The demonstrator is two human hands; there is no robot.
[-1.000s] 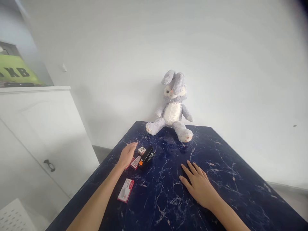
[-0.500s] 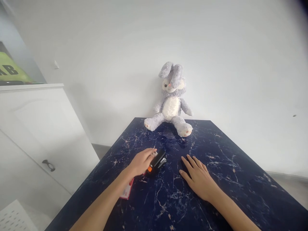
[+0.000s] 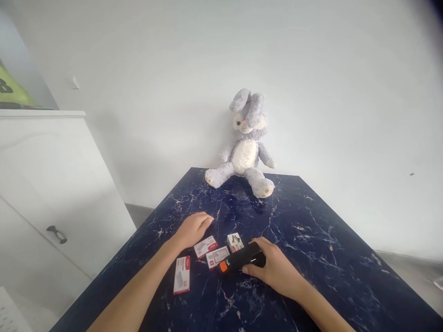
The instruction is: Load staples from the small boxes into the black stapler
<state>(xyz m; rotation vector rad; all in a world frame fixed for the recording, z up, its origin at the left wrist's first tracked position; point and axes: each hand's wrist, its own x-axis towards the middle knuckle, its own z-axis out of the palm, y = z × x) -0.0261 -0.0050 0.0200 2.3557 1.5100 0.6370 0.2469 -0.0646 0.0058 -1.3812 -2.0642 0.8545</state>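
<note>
A black stapler with an orange end (image 3: 238, 260) lies on the dark blue marble table (image 3: 311, 240). My right hand (image 3: 275, 269) is wrapped over its right end. My left hand (image 3: 192, 229) rests palm down on the table with fingers loosely together, holding nothing, just left of two small red and white boxes (image 3: 205, 246) (image 3: 217, 257). A tiny white box (image 3: 235, 241) stands behind the stapler. Another red and white box (image 3: 182, 281) lies beside my left forearm.
A grey and white plush rabbit (image 3: 245, 147) sits at the table's far edge against the white wall. A white cabinet with a dark handle (image 3: 57, 234) stands to the left of the table.
My right hand left the bare table and closed over the stapler. My left hand drew back off the stapler to the left, uncovering the small boxes. The view shifted a little.
</note>
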